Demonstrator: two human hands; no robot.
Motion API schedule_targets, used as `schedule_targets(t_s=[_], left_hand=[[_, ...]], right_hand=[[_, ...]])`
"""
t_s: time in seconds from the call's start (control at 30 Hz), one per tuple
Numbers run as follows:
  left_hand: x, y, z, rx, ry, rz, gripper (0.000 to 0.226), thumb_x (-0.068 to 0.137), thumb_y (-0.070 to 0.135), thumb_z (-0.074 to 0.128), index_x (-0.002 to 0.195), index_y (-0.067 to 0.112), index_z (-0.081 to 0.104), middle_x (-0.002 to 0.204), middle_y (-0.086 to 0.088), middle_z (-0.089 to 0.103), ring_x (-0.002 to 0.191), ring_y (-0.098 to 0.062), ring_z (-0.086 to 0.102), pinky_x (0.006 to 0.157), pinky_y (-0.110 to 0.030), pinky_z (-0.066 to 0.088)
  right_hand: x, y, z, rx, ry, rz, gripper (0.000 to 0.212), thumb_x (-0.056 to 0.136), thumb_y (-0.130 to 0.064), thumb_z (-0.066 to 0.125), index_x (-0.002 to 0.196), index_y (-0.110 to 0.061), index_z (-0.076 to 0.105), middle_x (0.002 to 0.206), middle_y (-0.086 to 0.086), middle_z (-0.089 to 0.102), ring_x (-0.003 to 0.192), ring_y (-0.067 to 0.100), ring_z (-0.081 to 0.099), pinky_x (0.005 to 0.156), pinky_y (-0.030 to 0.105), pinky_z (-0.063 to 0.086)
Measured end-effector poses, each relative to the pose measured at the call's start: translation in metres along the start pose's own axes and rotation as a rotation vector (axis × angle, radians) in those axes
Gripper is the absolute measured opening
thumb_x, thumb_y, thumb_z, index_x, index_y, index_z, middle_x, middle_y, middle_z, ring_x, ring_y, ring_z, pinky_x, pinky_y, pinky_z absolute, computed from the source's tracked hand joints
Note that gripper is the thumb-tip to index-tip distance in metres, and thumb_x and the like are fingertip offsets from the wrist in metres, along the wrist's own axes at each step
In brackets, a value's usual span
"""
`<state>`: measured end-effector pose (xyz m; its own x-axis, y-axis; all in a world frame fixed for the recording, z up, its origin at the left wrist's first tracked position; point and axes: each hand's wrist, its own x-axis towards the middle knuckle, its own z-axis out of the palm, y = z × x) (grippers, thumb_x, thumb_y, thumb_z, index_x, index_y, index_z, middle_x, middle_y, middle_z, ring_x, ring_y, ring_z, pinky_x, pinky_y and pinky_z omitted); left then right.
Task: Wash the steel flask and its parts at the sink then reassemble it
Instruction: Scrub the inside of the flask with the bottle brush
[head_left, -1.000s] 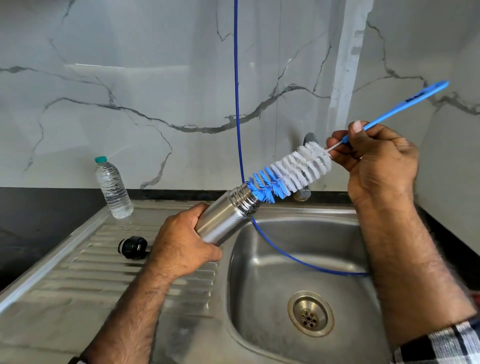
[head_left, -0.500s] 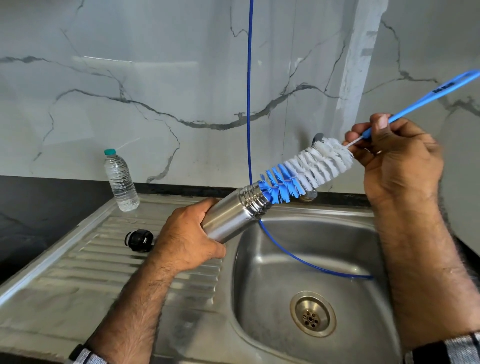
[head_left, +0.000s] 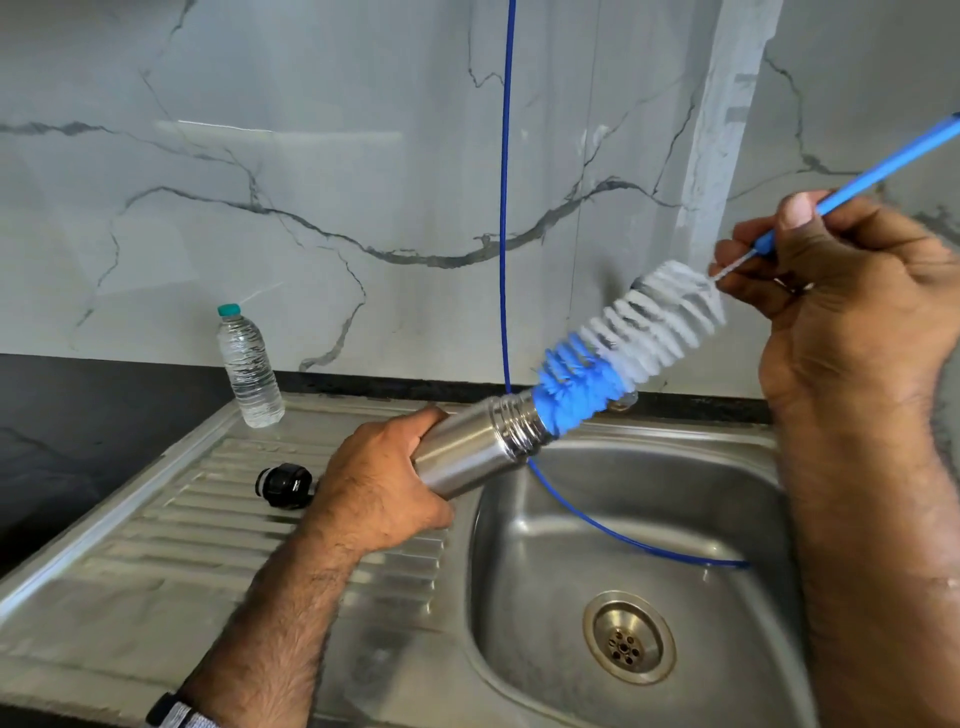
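bottle brush (head_left: 631, 340) blue tip now entering steel flask (head_left: 475, 447) mouth

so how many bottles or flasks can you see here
2: a clear plastic water bottle with a teal cap standing on the steel drainboard by the wall, and a steel flask held in the left hand beside the basin.

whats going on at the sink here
A person is cleaning a steel flask. The left hand grips its body, tilted over the sink, while the right hand holds a bottle brush with its blue tip at the flask's mouth. A black cap lies on the drainboard, near a plastic water bottle.
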<state>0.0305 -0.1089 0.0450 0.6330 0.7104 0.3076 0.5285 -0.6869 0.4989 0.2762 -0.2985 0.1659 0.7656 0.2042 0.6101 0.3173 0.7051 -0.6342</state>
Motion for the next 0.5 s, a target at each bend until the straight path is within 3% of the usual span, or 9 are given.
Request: schedule_targets(t_s=[0.1, 0.27, 0.37, 0.5], left_hand=[[-0.001, -0.002, 0.003, -0.009, -0.031, 0.024, 0.090, 0.046, 0.031, 0.102, 0.125, 0.042, 0.061, 0.101, 0.020, 0.065, 0.087, -0.004, 0.066, 0.074, -0.034, 0.065], [0.005, -0.004, 0.006, -0.037, 0.083, -0.045, 0.079, 0.046, 0.032, 0.101, 0.115, 0.042, 0.062, 0.090, 0.020, 0.064, 0.078, -0.005, 0.066, 0.069, -0.032, 0.062], [0.007, -0.005, 0.007, -0.049, 0.138, -0.112, 0.081, 0.045, 0.033, 0.102, 0.116, 0.036, 0.065, 0.092, 0.016, 0.067, 0.079, -0.010, 0.068, 0.073, -0.038, 0.065], [0.005, -0.004, 0.004, 0.010, 0.113, -0.077, 0.085, 0.050, 0.028, 0.103, 0.125, 0.035, 0.064, 0.092, 0.017, 0.064, 0.080, -0.009, 0.065, 0.070, -0.027, 0.057]], right_hand=[[0.008, 0.014, -0.015, 0.035, 0.091, 0.119, 0.013, 0.097, -0.009, 0.073, 0.084, -0.010, 0.070, 0.073, 0.008, 0.073, 0.068, 0.027, 0.073, 0.070, 0.038, 0.062], [0.009, 0.032, -0.020, 0.023, 0.141, 0.242, 0.014, 0.099, -0.008, 0.071, 0.086, -0.010, 0.070, 0.074, 0.009, 0.075, 0.072, 0.029, 0.076, 0.071, 0.037, 0.063], [0.005, 0.024, -0.013, -0.003, 0.069, 0.179, 0.009, 0.097, -0.007, 0.072, 0.088, -0.010, 0.073, 0.080, 0.014, 0.076, 0.078, 0.036, 0.077, 0.072, 0.043, 0.064], [-0.003, -0.003, 0.000, -0.044, -0.103, -0.016, 0.003, 0.095, -0.010, 0.075, 0.092, -0.011, 0.074, 0.082, 0.012, 0.078, 0.081, 0.041, 0.077, 0.069, 0.043, 0.064]])
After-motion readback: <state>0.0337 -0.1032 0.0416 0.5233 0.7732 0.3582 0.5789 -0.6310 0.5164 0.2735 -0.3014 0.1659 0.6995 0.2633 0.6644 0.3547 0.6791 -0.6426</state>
